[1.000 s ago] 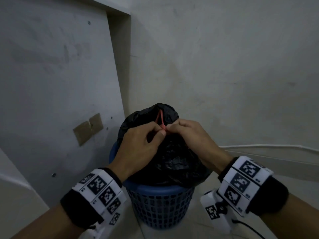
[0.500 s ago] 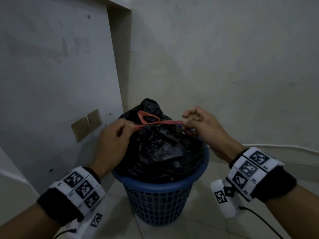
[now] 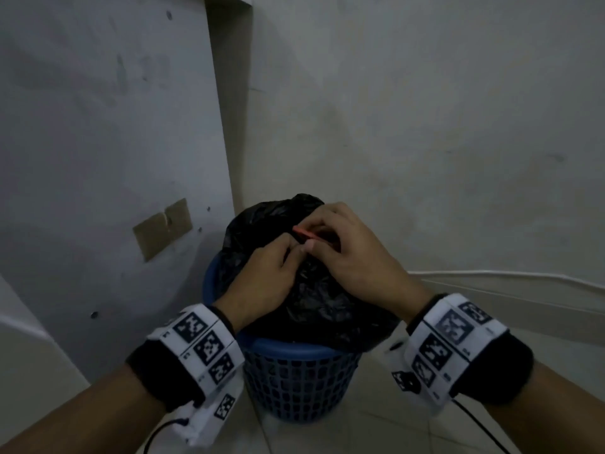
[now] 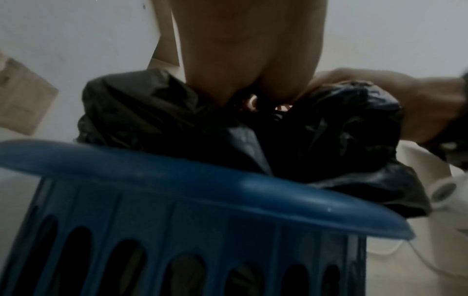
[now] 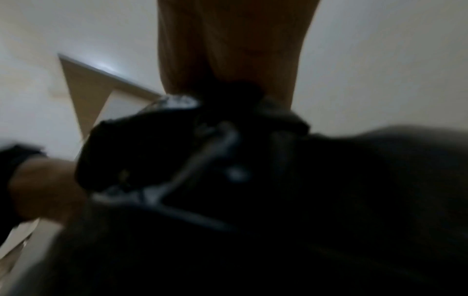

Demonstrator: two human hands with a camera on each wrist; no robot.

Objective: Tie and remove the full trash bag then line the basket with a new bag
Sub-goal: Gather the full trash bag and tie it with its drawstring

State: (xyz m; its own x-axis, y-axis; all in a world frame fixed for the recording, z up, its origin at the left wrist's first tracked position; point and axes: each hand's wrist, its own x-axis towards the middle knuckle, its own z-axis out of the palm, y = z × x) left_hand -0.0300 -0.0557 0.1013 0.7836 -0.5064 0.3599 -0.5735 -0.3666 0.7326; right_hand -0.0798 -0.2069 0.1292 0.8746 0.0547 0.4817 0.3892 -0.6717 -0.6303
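A full black trash bag [image 3: 314, 309] bulges out of a blue slotted basket [image 3: 294, 381] standing on the floor in a wall corner. Both hands meet over the bag's gathered top. My left hand [image 3: 291, 253] pinches the bag's red drawstring [image 3: 304, 233] from the left, fingers curled. My right hand [image 3: 322, 239] curls round the same drawstring from the right, thumb tip beside the left fingers. The left wrist view shows the trash bag [image 4: 316, 136] above the basket [image 4: 202, 180] rim, with fingers pressed into its top. The right wrist view is blurred, showing only the dark trash bag [image 5: 253, 200].
Grey walls close in behind and to the left of the basket. A brown patch [image 3: 162, 227] is stuck on the left wall. Pale floor tiles [image 3: 376, 414] lie around the basket. A white cable [image 3: 523, 276] runs along the right wall's base.
Half a second ago the hands were apart, stretching the red drawstring taut across the bag. Now they have come back together over the bag's top, with only a short piece of string showing.
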